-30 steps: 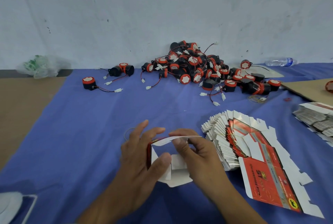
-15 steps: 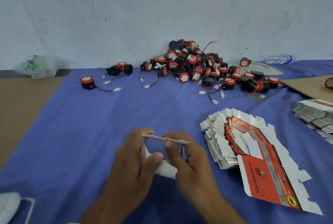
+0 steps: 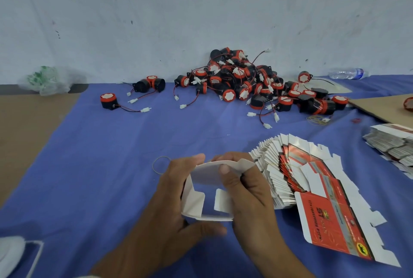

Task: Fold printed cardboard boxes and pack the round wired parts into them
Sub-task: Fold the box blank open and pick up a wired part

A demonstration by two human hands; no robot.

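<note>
- Lying beside the hands are a rubber band point(image 3: 160, 165) at ten o'clock and fanned flat boxes point(image 3: 277, 170) at three; the pile of round wired parts point(image 3: 237, 81) is sitting at twelve.
- A blue cloth point(image 3: 107, 161) is covering the table, a pale wall point(image 3: 156, 20) rising behind.
- Left hand point(image 3: 172, 208) and right hand point(image 3: 252, 201) are both gripping the half-folded box point(image 3: 206, 173) at centre, white inside showing.
</note>
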